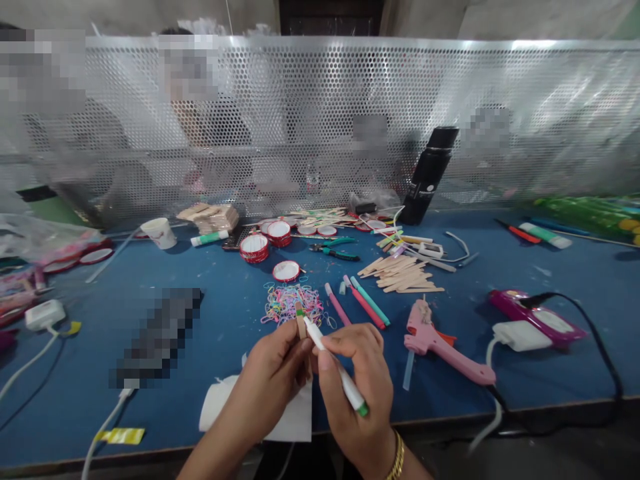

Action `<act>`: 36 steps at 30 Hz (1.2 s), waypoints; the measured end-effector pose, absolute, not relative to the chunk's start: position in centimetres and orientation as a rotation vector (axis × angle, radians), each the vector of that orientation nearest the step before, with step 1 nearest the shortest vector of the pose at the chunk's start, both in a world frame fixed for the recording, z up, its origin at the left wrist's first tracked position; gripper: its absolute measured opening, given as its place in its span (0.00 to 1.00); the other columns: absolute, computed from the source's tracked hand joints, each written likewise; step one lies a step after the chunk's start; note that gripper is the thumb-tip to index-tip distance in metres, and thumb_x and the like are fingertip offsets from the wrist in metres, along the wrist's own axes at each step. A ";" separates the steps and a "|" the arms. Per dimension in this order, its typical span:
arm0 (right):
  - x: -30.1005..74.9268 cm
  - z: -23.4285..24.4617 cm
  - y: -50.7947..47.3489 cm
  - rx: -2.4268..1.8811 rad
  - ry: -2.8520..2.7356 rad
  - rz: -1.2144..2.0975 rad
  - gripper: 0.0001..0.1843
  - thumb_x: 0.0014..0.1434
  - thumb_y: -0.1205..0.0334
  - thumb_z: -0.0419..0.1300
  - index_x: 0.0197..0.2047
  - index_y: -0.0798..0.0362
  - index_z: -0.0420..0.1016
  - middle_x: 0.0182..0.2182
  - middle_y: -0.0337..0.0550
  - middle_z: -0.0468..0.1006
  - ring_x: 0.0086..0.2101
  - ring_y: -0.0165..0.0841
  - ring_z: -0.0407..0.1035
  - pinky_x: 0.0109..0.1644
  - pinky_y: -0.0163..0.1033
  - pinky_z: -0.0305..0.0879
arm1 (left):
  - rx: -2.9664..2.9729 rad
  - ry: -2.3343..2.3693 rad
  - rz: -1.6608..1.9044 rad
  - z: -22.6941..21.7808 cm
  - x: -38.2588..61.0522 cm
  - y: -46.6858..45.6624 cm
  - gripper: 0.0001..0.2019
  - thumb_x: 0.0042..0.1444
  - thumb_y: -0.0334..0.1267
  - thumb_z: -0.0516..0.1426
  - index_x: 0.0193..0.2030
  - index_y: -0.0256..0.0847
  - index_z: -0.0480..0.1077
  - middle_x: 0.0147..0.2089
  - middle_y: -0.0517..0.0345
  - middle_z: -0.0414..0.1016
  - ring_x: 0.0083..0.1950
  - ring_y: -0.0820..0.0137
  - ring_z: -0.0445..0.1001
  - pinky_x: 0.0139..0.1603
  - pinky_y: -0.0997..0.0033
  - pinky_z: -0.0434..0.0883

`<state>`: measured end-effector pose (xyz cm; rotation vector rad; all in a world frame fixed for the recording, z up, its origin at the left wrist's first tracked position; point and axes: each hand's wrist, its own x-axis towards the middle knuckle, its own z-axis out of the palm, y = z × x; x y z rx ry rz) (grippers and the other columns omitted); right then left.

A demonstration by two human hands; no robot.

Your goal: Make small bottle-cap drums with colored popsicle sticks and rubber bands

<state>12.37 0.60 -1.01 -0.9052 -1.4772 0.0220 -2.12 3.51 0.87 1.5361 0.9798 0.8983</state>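
My left hand (274, 380) is closed round a wooden craft stick (301, 321) that stands upright, with a green mark near its top. My right hand (361, 387) grips a white marker with a green end (336, 367), its tip touching the stick. Both hands hover over a white sheet of paper (295, 420) at the near edge of the blue table (550, 267). Just beyond the stick lies a pile of coloured rubber bands (293, 303).
A pink glue gun (440, 343), several markers (363, 300), a heap of craft sticks (400, 273), red-rimmed lids (265, 243), pliers (334, 248) and a black bottle (430, 173) lie around. Chargers and cables sit at both sides. People sit behind a perforated metal screen (500, 100).
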 end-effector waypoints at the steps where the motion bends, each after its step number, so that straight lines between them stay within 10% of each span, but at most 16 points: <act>1: 12.4 -1.0 0.6 -0.896 -1.487 0.024 0.07 0.66 0.72 0.57 0.45 0.51 0.71 0.35 0.38 0.79 0.37 0.34 0.73 0.49 0.46 0.61 | 1.530 0.976 0.905 1.0 -2.0 3.5 0.17 0.70 0.51 0.55 0.36 0.41 0.67 0.32 0.63 0.64 0.31 0.74 0.59 0.30 0.76 0.60; 36: 12.2 -1.0 0.7 -0.896 -1.504 0.032 0.07 0.66 0.71 0.58 0.45 0.51 0.72 0.35 0.39 0.79 0.38 0.35 0.73 0.49 0.46 0.62 | 1.588 1.001 0.909 1.2 -2.0 3.7 0.16 0.70 0.50 0.55 0.37 0.41 0.68 0.31 0.64 0.64 0.30 0.74 0.58 0.29 0.75 0.61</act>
